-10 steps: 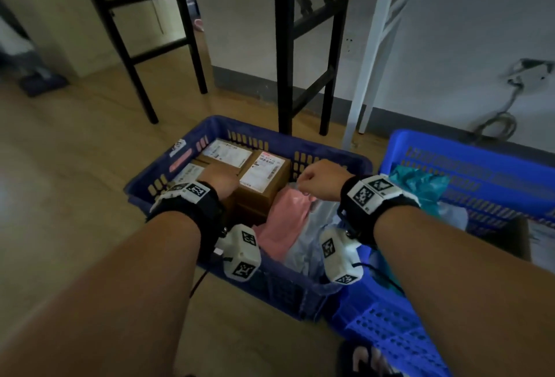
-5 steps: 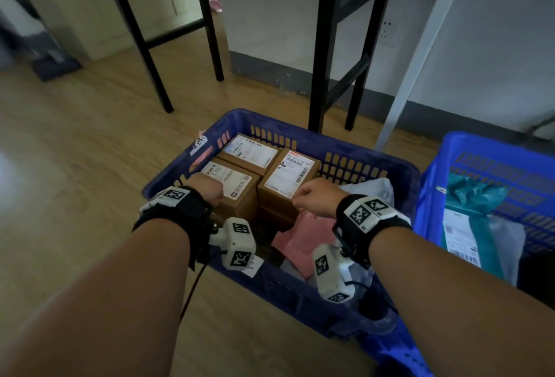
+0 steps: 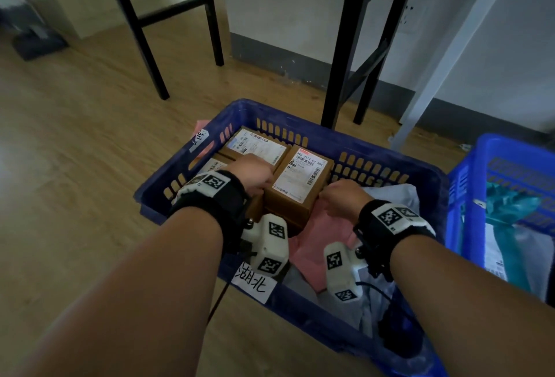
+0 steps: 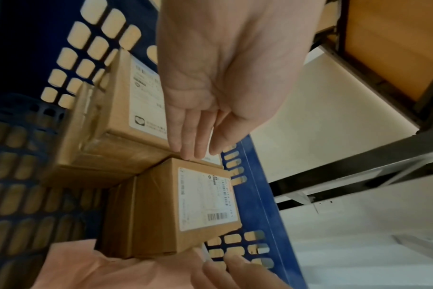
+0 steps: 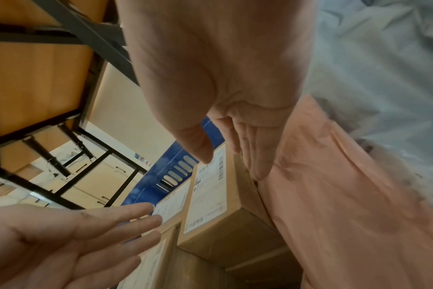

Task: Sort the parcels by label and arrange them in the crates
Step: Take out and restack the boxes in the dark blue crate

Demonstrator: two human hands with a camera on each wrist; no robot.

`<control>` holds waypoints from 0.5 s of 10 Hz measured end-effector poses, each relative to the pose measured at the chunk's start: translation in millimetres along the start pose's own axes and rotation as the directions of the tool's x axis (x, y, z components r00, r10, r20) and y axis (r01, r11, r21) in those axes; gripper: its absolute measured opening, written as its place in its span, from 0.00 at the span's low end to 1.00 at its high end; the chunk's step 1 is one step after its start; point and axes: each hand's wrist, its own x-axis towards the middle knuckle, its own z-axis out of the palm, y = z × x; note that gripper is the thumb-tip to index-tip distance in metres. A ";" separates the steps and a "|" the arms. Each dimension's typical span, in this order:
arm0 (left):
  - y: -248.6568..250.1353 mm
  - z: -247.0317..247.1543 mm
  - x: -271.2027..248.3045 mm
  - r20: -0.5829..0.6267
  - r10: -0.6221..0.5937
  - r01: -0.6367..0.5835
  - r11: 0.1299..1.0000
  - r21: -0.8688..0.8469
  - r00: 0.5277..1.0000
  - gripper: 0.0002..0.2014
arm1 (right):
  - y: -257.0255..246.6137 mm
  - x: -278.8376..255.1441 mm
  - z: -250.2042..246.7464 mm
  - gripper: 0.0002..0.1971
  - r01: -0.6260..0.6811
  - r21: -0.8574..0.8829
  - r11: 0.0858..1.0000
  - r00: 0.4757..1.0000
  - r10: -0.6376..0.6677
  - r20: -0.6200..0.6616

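Observation:
A dark blue crate [image 3: 390,154] with a handwritten label [image 3: 253,283] holds several labelled cardboard boxes at its far left. Beside them in the crate lie a pink mailer [image 3: 327,232] and a grey mailer [image 3: 399,193]. One box [image 3: 300,178] stands between my hands. My left hand [image 3: 258,178] has straight fingers, and their tips [image 4: 188,152] touch that box's [image 4: 205,201] left top edge. My right hand [image 5: 230,162] lays its thumb on the box's label [image 5: 210,195]. Its straight fingers run down between the box's right side and the pink mailer [image 5: 334,195].
A bright blue crate [image 3: 510,148] at the right holds a teal mailer [image 3: 504,202] and a white one. Black table legs [image 3: 339,76] and a white leg [image 3: 444,61] stand just behind the dark crate. Wooden floor spreads to the left.
My left hand left the front-left box and now touches the right box's left edge. My right hand moved from that box's front corner to its right side. The view shifted left.

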 end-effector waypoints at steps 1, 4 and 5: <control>1.7 0.1 14.7 0.028 0.006 -0.009 0.994 0.110 1.000 0.18 | -3.7 3.3 -5.0 0.14 0.055 -0.097 0.994 0.998 -0.054 0.010; 11.4 16.5 38.9 -0.004 0.076 -0.070 0.943 0.326 0.997 0.17 | 18.3 40.6 9.2 0.07 -0.225 0.550 0.804 0.974 0.181 0.132; 11.5 20.8 42.7 -0.026 0.089 -0.076 0.949 0.305 0.996 0.17 | 20.7 46.1 9.5 0.05 -0.188 0.518 0.835 0.974 0.089 0.210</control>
